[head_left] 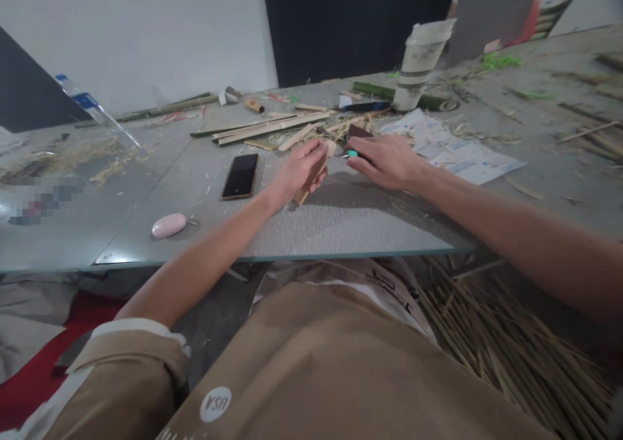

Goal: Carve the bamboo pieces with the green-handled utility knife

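My left hand [302, 164], in the middle of the head view, is closed around a flat, pale strip of bamboo or wood [302, 196], which slants upward through the fingers. Just to its right, my right hand [382, 159] grips a small tool with a teal handle [351, 154]. A thin metal end of that tool points left toward the top of the strip; whether it touches cannot be made out. Behind the right hand lies a dark brown flat piece [359, 132]. Both hands are over the grey tabletop near its front edge.
A phone [240, 176] and a pink oval object [169, 225] lie left of my hands. Behind are split bamboo strips [272, 127], shavings, a green bamboo tube [374, 91], a paper cup [419, 67] and printed sheets [474, 158]. A clear bottle [100, 112] is far left.
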`<state>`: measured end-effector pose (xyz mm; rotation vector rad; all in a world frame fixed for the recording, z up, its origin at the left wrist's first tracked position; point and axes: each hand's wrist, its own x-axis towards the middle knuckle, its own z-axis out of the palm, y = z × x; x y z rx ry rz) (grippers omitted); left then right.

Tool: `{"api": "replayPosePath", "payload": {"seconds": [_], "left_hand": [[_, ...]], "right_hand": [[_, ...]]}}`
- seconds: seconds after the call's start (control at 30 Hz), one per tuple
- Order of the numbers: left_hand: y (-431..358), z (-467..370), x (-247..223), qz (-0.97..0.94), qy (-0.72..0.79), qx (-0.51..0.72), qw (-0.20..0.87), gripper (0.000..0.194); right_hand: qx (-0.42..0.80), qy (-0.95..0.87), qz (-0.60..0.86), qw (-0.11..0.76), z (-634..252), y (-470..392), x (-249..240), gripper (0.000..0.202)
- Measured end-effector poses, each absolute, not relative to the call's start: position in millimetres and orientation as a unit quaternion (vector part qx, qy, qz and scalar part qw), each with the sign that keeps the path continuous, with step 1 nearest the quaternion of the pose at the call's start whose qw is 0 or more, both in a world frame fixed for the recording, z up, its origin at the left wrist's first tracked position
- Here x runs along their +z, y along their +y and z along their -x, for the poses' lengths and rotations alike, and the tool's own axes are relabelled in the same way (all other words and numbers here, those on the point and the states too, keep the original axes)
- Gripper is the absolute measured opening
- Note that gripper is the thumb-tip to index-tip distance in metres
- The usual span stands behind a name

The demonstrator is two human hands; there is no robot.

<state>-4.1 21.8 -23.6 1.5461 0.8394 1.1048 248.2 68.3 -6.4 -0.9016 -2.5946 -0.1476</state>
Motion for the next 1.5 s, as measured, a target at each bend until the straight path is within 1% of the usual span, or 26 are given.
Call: {"api": "replayPosePath", "payload": {"seconds": [0.3, 0.6, 1.0, 1.5], "left_hand": [[16, 3, -16, -0.603, 0.354, 0.467, 0.541, 0.038], [17, 3, -11, -0.563, 0.343, 0.489, 0.571, 0.026], [11, -1, -5, -0.527, 0.361, 0.495, 0.589, 0.033], [17, 2, -9, -0.498, 0.353, 0.492, 0.621, 0.034]], "right_hand": [[-0.106, -0.921, 0.312, 0.21, -243, 67, -5, 0.082], [-0.178, -0.88, 0.349, 0.267, -231, 60, -16, 0.079], [-0.184, -0.867, 0.379, 0.266, -227, 53, -15, 0.08], [-0.189, -0.857, 0.389, 0.28, -222, 51, -16, 0.076]]}}
